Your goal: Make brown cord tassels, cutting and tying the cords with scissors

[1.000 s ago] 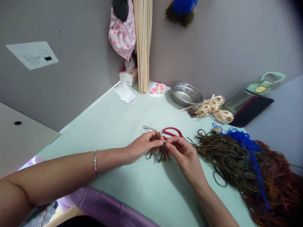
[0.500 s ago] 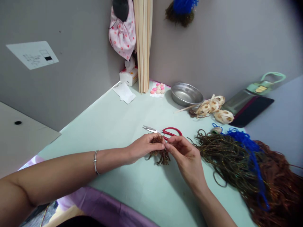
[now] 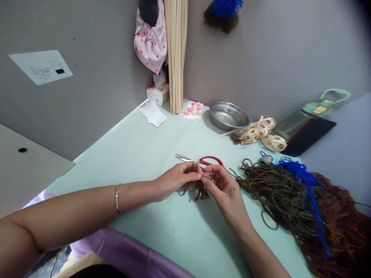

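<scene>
My left hand (image 3: 175, 179) is closed round a small brown cord tassel (image 3: 197, 187), whose loose ends hang down onto the pale green table (image 3: 139, 150). My right hand (image 3: 222, 185) meets it from the right, with thumb and fingers pinched at the tassel's top. Red-handled scissors (image 3: 210, 160) lie on the table just behind both hands, blades pointing left. A heap of olive-brown cords (image 3: 275, 193), blue cord (image 3: 301, 175) and reddish-brown cords (image 3: 342, 220) spreads to the right of my right hand.
At the back stand a steel bowl (image 3: 228, 114), woven straw balls (image 3: 262, 133), pink and beige beads on a card (image 3: 193, 109), a tissue box (image 3: 158, 92), a white cloth (image 3: 152, 113) and upright bamboo strips (image 3: 176, 54). A dark case (image 3: 308, 133) lies at right.
My right hand's fingers have shifted slightly at the tassel's top, drawing closer against my left thumb. The tassel and everything else stay where they were.
</scene>
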Tool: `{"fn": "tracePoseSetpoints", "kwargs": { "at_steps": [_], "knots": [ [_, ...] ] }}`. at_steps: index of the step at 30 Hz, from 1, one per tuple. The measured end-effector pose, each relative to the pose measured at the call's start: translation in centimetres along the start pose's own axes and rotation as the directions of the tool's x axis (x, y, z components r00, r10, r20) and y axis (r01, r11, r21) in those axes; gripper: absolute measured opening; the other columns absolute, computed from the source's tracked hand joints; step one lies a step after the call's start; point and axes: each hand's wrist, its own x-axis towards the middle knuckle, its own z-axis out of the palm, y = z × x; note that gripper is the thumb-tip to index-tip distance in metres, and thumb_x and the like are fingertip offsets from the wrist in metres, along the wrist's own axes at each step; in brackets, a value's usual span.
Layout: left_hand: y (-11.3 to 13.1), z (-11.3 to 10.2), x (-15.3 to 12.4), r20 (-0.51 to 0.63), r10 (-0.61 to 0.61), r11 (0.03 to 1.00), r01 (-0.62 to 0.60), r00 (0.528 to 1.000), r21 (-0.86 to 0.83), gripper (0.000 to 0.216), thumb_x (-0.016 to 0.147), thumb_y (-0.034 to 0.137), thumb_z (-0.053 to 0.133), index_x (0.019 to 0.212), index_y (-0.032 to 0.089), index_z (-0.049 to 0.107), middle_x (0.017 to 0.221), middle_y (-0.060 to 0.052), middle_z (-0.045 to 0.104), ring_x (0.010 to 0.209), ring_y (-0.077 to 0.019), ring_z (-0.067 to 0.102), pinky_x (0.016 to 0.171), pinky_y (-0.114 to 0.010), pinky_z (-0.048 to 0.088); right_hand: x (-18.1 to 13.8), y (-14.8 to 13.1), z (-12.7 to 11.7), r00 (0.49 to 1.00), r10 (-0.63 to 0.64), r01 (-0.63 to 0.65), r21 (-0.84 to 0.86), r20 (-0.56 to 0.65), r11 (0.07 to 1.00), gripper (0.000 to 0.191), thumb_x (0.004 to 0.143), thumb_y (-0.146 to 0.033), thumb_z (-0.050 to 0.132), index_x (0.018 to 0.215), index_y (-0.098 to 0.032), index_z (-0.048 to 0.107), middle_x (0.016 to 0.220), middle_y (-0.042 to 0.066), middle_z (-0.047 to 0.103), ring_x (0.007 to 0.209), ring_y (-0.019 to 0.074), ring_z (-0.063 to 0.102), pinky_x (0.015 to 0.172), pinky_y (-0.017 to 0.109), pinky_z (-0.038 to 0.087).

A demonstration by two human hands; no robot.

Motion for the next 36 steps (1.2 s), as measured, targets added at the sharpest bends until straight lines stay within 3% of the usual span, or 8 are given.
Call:
{"fn": "tracePoseSetpoints", "kwargs": {
  "at_steps": [3, 6, 16, 23, 30, 36],
  "knots": [
    [0.0, 0.0, 0.0, -0.003, 0.045, 0.999, -0.045, 0.999, 0.014, 0.019, 0.082, 0.031, 0.068, 0.081, 0.016, 0.056, 0.076, 0.001, 0.053, 0.069, -0.0094, 0.048, 0.066, -0.022, 0.037, 0.0, -0.1, -0.2, 0.996, 0.03, -0.02, -0.112, 0.088, 0.993, 0.027, 0.092, -0.045, 0.059, 0.08, -0.02, 0.055, 0.067, -0.003, 0.05, 0.063, 0.0138, 0.045, 0.057, 0.025, 0.036],
    [-0.1, -0.1, 0.0, -0.016, 0.07, 0.997, -0.07, 0.997, 0.032, 0.019, 0.083, 0.031, 0.068, 0.083, 0.016, 0.056, 0.078, 0.001, 0.052, 0.071, -0.0091, 0.047, 0.067, -0.021, 0.036, 0.1, -0.2, -0.3, 0.985, 0.037, -0.01, -0.164, 0.167, 0.986, 0.037, 0.092, -0.049, 0.056, 0.07, -0.02, 0.051, 0.062, -0.004, 0.041, 0.058, 0.0129, 0.037, 0.054, 0.026, 0.03],
    [0.0, 0.1, -0.1, 0.008, 0.038, 0.998, -0.038, 0.999, 0.04, 0.024, 0.082, 0.037, 0.068, 0.085, 0.016, 0.056, 0.076, 0.002, 0.049, 0.063, -0.0084, 0.046, 0.06, -0.023, 0.037, 0.2, 0.1, -0.5, 1.0, 0.017, -0.013, -0.146, 0.023, 0.989, 0.021, 0.088, -0.037, 0.063, 0.078, -0.019, 0.061, 0.067, -0.002, 0.05, 0.061, 0.013, 0.04, 0.055, 0.025, 0.032],
    [-0.4, -0.4, 0.1, 0.037, 0.02, 0.996, -0.023, 0.999, 0.086, 0.022, 0.079, 0.034, 0.069, 0.081, 0.016, 0.056, 0.072, 0.002, 0.05, 0.063, -0.0088, 0.047, 0.061, -0.023, 0.036, 0.1, 0.1, -0.2, 0.999, 0.012, -0.006, -0.121, 0.047, 0.993, 0.017, 0.083, -0.03, 0.064, 0.072, -0.02, 0.056, 0.064, -0.003, 0.049, 0.057, 0.012, 0.038, 0.052, 0.025, 0.03],
    [0.0, -0.1, 0.0, -0.05, 0.064, 0.998, -0.063, 0.997, 0.026, 0.018, 0.081, 0.032, 0.065, 0.08, 0.017, 0.056, 0.077, 0.001, 0.05, 0.068, -0.0089, 0.046, 0.064, -0.022, 0.036, 0.4, 0.8, -0.6, 0.998, 0.055, -0.054, -0.028, 0.017, 0.998, 0.014, 0.082, -0.029, 0.067, 0.074, -0.019, 0.061, 0.064, -0.003, 0.051, 0.058, 0.0115, 0.041, 0.054, 0.023, 0.033],
    [-0.2, -0.3, 0.0, 0.065, 0.055, 0.998, -0.057, 0.996, 0.027, 0.029, 0.079, 0.039, 0.073, 0.085, 0.016, 0.057, 0.078, 0.001, 0.051, 0.067, -0.0091, 0.046, 0.062, -0.022, 0.037, 0.2, 0.9, -0.6, 0.997, 0.08, -0.079, 0.01, -0.01, 0.997, 0.017, 0.08, -0.032, 0.07, 0.074, -0.02, 0.061, 0.063, -0.003, 0.05, 0.057, 0.012, 0.041, 0.053, 0.024, 0.031]
  ]
}}
